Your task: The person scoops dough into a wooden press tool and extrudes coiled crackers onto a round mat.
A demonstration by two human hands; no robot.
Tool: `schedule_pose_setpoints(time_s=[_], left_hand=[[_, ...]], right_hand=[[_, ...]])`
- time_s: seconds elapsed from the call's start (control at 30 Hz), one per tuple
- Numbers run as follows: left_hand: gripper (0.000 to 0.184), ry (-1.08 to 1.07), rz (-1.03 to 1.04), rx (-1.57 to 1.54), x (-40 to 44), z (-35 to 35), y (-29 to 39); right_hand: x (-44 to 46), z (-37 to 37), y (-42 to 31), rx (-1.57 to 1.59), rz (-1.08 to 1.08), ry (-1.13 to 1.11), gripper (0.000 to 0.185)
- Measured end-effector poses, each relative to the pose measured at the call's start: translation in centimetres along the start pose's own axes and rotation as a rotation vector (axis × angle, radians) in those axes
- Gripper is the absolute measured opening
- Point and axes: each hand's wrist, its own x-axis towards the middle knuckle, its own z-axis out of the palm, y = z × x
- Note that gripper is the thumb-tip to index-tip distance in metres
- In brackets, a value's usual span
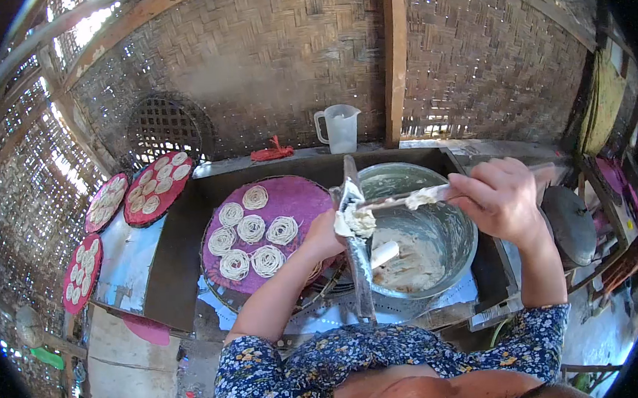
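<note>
My left hand [327, 235] is closed on a long dough press [359, 266], its fingertips partly hidden behind it. Sticky pale dough [355, 221] sits heaped on the press near its middle. In my right hand [502, 195] is a flat wooden stick [393, 202], smeared with dough, its tip touching the heap. Beneath, a large metal basin [461, 244] has wet dough along its bottom and walls. A white cylindrical piece [384, 253] shows beside the press. Left of it lies a round purple tray [294, 201] bearing several coiled noodle rounds [251, 229].
A clear plastic jug [341, 128] and a red string bundle [273, 151] stand along the back ledge. Several red trays [128, 211] of coils rest at the left. A dark box frame [180, 282] surrounds the work area. A dark round lid [569, 226] leans at the right.
</note>
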Motion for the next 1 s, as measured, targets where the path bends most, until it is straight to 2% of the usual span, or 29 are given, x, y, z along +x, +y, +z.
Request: schedule_pose_setpoints(time_s=[0.13, 0.23, 0.27, 0.37, 0.5, 0.63, 0.7, 0.73, 0.8, 0.83, 0.87, 0.97, 1.0], left_hand=[[0.033, 0.040, 0.126, 0.017, 0.1, 0.0, 1.9], [0.042, -0.077, 0.050, 0.194, 0.3, 0.4, 2.9], [0.044, -0.074, 0.041, 0.169, 0.3, 0.6, 3.0], [0.032, 0.009, 0.103, 0.145, 0.2, 0.9, 4.1], [0.038, -0.087, 0.036, 0.164, 0.7, 0.3, 3.2], [0.034, 0.027, 0.020, 0.030, 0.9, -1.0, 2.3], [0.033, 0.108, 0.029, -0.023, 1.3, -0.3, 2.6], [0.031, 0.060, 0.113, 0.052, 1.8, -0.1, 2.8], [0.033, 0.049, 0.113, 0.083, 1.7, 0.1, 4.4], [0.033, 0.037, 0.112, 0.100, 1.8, 0.4, 5.2], [0.035, -0.100, 0.029, 0.178, 2.6, 0.9, 5.4], [0.029, 0.027, 0.135, 0.135, 3.7, 2.9, 3.8], [0.027, 0.179, 0.183, 0.065, 3.7, 3.6, 3.0]], right_hand=[[0.2, 0.3, -0.3, 0.022, -0.073, -0.112, 0.015], [0.1, 1.8, -1.0, 0.059, -0.137, -0.169, 0.012], [0.0, 2.8, -1.5, 0.063, -0.166, -0.179, 0.012], [-0.2, 4.7, -3.2, 0.001, -0.237, -0.181, 0.015], [-0.7, 4.1, -2.6, 0.030, -0.215, -0.160, 0.018], [-2.6, 0.8, -0.7, 0.095, 0.145, -0.002, 0.023], [-3.8, 1.2, -0.8, 0.084, 0.324, 0.070, 0.019], [-4.0, 1.6, -1.3, 0.144, 0.400, 0.110, 0.019], [-4.1, 2.7, -1.9, 0.258, 0.557, 0.199, 0.018], [-4.2, 3.0, -1.8, 0.202, 0.520, 0.130, 0.019], [-4.1, 3.2, -1.7, 0.187, 0.519, 0.107, 0.019], [-4.8, 3.6, -1.8, 0.197, 0.501, 0.056, 0.019], [-5.0, 3.6, -1.9, 0.211, 0.488, 0.042, 0.019]])
